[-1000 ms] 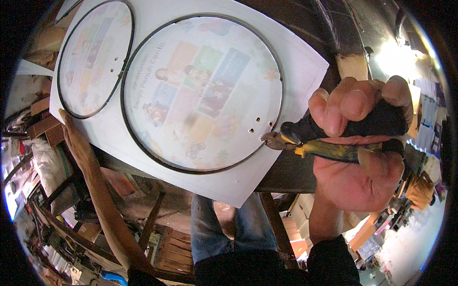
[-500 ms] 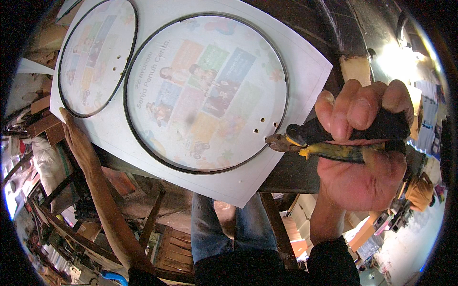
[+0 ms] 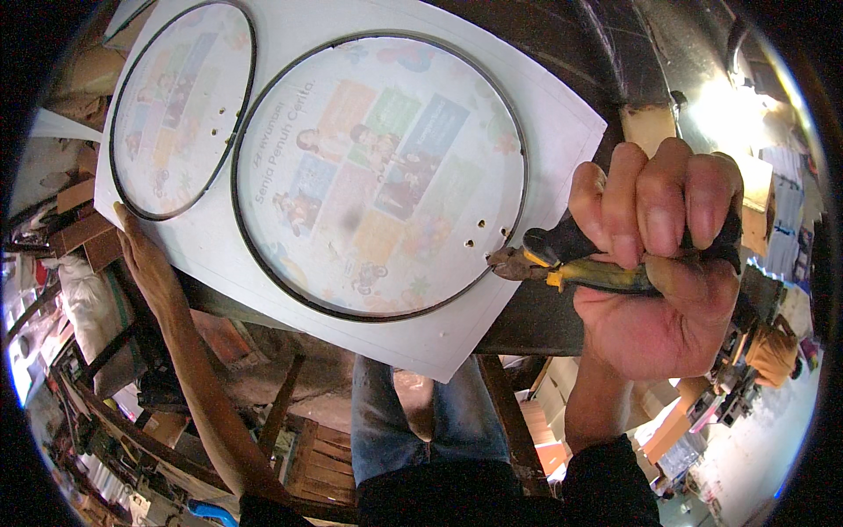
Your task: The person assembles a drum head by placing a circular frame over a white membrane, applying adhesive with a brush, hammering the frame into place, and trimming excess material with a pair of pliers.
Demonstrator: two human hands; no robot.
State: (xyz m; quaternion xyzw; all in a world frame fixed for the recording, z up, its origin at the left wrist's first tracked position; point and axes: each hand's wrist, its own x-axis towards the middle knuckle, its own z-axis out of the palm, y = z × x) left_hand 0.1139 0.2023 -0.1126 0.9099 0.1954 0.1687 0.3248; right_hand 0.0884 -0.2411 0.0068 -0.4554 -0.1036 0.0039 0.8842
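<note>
My right hand [image 3: 659, 255] is wrapped round cutting pliers [image 3: 597, 274] with black and yellow handles. Their worn, rusty jaws [image 3: 509, 263] meet the lower right rim of a large black hoop [image 3: 527, 176]. Inside this hoop is a pale, faintly printed round face with small holes near the jaws. The hoop lies on a large white sheet [image 3: 562, 132]. At the sheet's left edge, my left hand [image 3: 149, 259] touches the corner with its fingers stretched out. A second black hoop [image 3: 255, 53] with a similar face lies on the sheet to the left.
A dark work surface [image 3: 536, 325] shows under the sheet. Below are my jeans-clad legs [image 3: 474, 413] and wooden slats [image 3: 325, 461]. Boxes and a white sack [image 3: 92, 307] stand at the left. A bright light [image 3: 729, 110] shines at the upper right.
My right hand has shifted slightly left, and its fingers and thumb have curled tighter round the pliers. The jaws stay at the hoop's rim. My left hand has barely moved.
</note>
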